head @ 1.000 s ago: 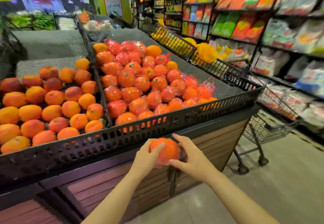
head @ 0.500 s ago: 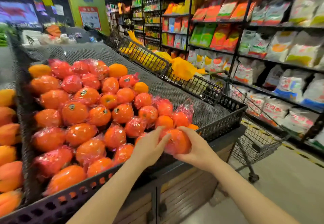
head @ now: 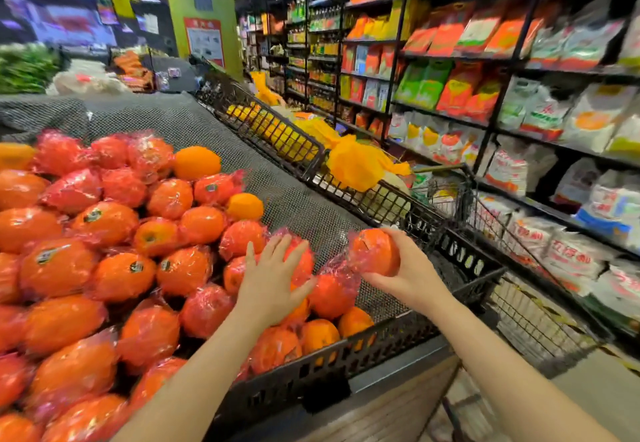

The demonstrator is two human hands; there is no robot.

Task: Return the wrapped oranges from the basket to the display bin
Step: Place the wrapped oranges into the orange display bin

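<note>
Orange (head: 374,251) wrapped, gripped in right hand (head: 408,275) over bin (head: 467,258) corner, not yet set down. Left hand (head: 273,285) spread flat on pile (head: 104,251). Basket out of view; remaining count unknown.

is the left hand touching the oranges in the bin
Touching. The head view shows the left hand lying palm-down with spread fingers on a wrapped orange in the pile, no gap visible between them.

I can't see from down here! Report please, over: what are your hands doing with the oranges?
Right hand grips a wrapped orange above the display bin. Left hand rests flat on the orange pile. Nothing blocking the bare spot below.
</note>
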